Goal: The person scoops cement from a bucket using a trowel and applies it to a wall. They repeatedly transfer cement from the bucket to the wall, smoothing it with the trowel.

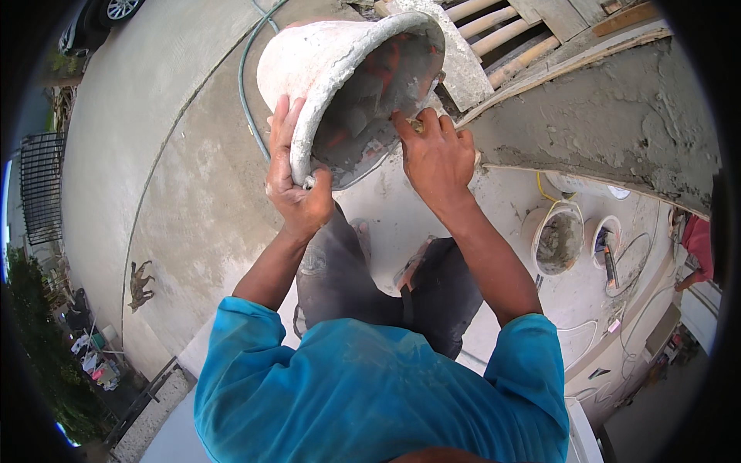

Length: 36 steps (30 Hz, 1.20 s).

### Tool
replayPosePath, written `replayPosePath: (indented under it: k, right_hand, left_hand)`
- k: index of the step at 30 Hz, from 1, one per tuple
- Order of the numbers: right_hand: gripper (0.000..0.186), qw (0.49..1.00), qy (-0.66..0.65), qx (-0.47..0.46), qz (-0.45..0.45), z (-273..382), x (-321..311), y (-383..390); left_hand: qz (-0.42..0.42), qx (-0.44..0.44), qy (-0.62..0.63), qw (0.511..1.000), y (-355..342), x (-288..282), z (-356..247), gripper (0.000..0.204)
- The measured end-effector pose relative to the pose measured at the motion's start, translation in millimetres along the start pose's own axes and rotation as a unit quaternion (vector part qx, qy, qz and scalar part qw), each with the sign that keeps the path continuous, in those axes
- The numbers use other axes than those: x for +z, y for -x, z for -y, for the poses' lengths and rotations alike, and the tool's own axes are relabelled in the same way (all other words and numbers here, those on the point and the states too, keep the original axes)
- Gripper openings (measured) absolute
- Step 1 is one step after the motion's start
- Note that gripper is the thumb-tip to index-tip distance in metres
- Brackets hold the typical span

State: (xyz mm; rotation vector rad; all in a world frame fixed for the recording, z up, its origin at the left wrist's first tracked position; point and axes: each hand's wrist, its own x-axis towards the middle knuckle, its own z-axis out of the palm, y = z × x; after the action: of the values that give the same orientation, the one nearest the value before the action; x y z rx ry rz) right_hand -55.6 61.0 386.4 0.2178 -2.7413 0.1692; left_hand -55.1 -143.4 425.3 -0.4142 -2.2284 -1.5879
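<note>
A bucket (309, 65) crusted with pale dried cement is held up in front of me, tilted so that its mouth faces right and toward me. Grey residue and reddish patches coat its inside. My left hand (297, 174) grips the near-left rim, thumb at the lip and fingers along the outer wall. At the right side of the mouth, my right hand (438, 154) has its fingers curled at the rim. Its fingertips are partly hidden, and a small yellowish bit shows beside them.
To the right runs a board-edged surface spread with wet grey mortar (594, 116). Below it stand a mortar-filled bucket (559, 243) and a smaller pail (608, 231) with a tool. A hose (244, 69) crosses the concrete at left; an animal (140, 285) is farther left. Wooden poles (494, 32) lie ahead.
</note>
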Motion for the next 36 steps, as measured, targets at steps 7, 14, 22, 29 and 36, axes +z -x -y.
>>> replayPosePath:
  k: [7, 14, 22, 29, 36]
  right_hand:
    - [0.04, 0.969, -0.181, 0.164, 0.046, 20, -165, 3]
    - [0.033, 0.957, -0.189, 0.221, 0.01, -22, -326, 32]
    - [0.033, 0.951, -0.184, 0.247, -0.012, -100, -441, 74]
    - [0.04, 0.917, -0.216, 0.331, 0.052, -153, -389, 49]
    - [0.044, 0.889, -0.212, 0.4, 0.074, -180, -380, 13]
  left_hand:
    - [0.073, 0.053, -0.043, 0.995, -49, -3, -152, 0.067]
    - [0.004, -0.236, 0.082, 0.968, -63, -7, -287, 0.054]
    - [-0.072, -0.393, 0.26, 0.879, -61, -1, -313, 0.045]
    - [-0.126, -0.41, 0.28, 0.859, -58, -21, -299, 0.037]
    - [-0.166, -0.416, 0.241, 0.861, -81, -81, -277, 0.041]
